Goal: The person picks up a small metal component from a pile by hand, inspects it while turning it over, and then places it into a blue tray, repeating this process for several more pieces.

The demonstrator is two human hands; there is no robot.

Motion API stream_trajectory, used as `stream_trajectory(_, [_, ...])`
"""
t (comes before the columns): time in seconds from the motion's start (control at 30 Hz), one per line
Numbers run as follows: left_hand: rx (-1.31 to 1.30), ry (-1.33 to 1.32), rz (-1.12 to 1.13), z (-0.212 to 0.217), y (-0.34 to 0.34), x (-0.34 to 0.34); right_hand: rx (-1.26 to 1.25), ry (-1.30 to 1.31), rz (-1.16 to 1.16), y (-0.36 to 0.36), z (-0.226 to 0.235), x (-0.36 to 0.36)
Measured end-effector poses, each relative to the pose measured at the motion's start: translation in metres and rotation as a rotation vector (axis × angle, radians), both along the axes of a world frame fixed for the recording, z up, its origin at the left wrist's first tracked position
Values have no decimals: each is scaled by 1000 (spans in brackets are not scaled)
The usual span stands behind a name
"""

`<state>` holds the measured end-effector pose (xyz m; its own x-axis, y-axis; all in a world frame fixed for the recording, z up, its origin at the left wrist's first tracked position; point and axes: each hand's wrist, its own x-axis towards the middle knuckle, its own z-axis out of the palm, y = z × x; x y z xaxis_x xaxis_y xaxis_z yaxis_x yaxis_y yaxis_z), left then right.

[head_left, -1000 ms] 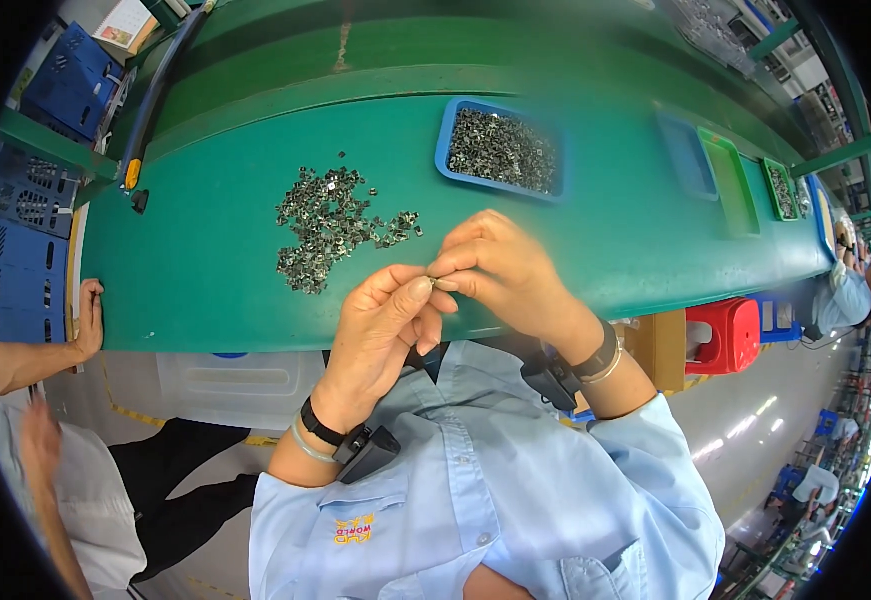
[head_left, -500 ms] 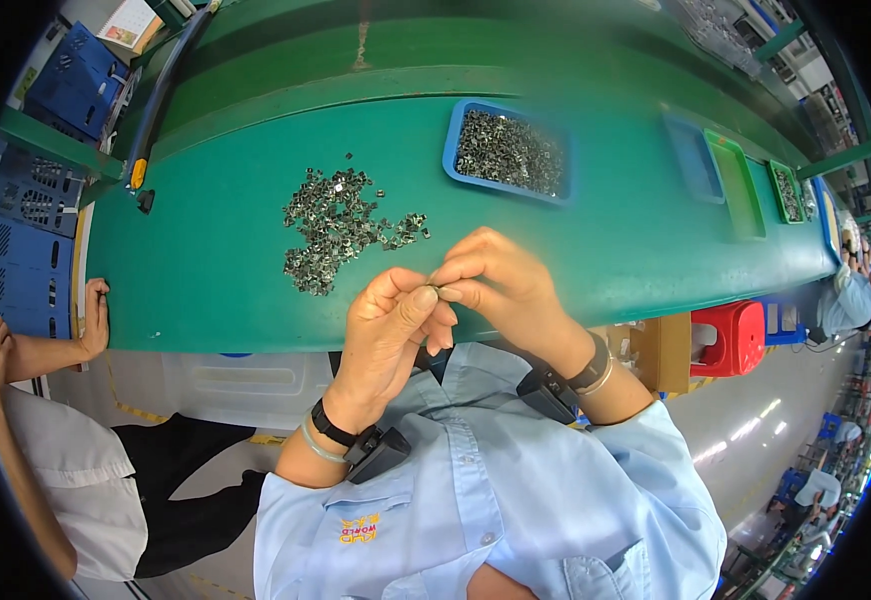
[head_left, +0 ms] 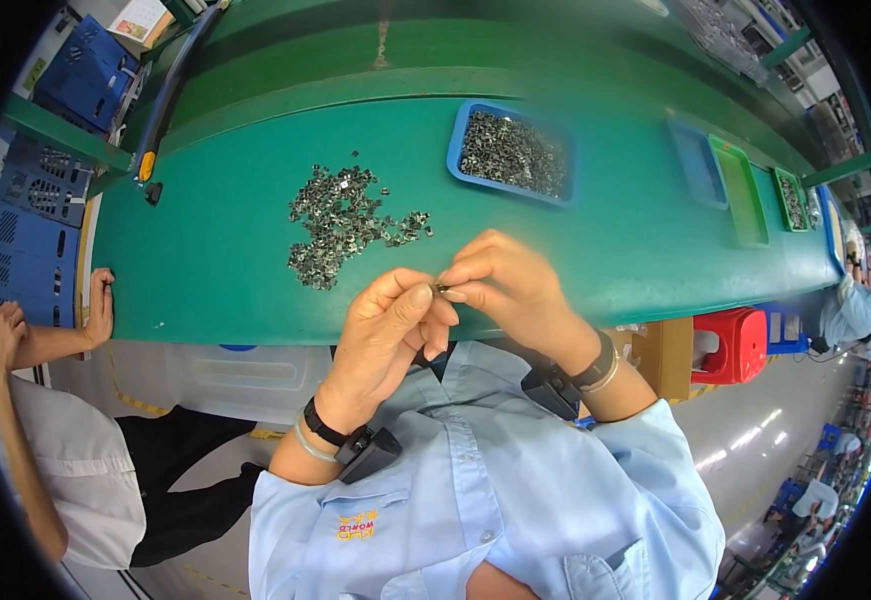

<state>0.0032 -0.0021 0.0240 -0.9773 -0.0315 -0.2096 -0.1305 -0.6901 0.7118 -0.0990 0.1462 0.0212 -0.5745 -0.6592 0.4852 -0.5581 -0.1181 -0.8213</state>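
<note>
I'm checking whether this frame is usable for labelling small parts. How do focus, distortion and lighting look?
Head view: strong fisheye, so the green table edge bows and the corners go black. Light is even and soft, with faint shadows. The loose pile of metal parts and blue tray are fairly sharp; the tiny part pinched between left hand and right hand is too small to resolve.

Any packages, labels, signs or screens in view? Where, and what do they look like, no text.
Card or paper sheet: top left, behind the bench; pale with a red-orange patch, too small to tell more.
Cardboard box: under the bench's near edge, right of the person; plain brown.
Embroidered chest badge: on the light-blue shirt; small, yellow and red.
No screens visible.
</note>
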Motion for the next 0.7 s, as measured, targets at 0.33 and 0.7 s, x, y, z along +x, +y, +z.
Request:
stream_trajectory(0.33, [295,99,-85,-16,-3,2,-38,-22,-3,-6,3,10])
stream_trajectory(0.7, [114,50,-69,-11,-16,1,-21,49,-16,-17,-2,9])
